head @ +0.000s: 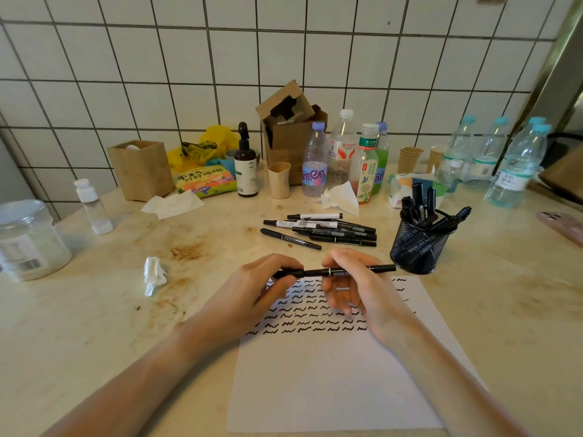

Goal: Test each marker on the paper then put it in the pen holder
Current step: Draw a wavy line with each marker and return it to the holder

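Here a marker (334, 272) is held level over the paper (331, 373), long axis left to right
Its cap end is pinched by the left hand (262, 288), its barrel by the right hand (350, 279); the pen holder (419, 244) lies nearer the right

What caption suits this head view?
Both hands hold a black marker over scribbled white paper, beside a black mesh pen holder.

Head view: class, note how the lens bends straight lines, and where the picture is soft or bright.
Head view: wide-angle bowing curves the wall tiles toward the edges; light is soft and even, so the hands cast only faint shadows on the paper; the jar at the left edge looks smeared.
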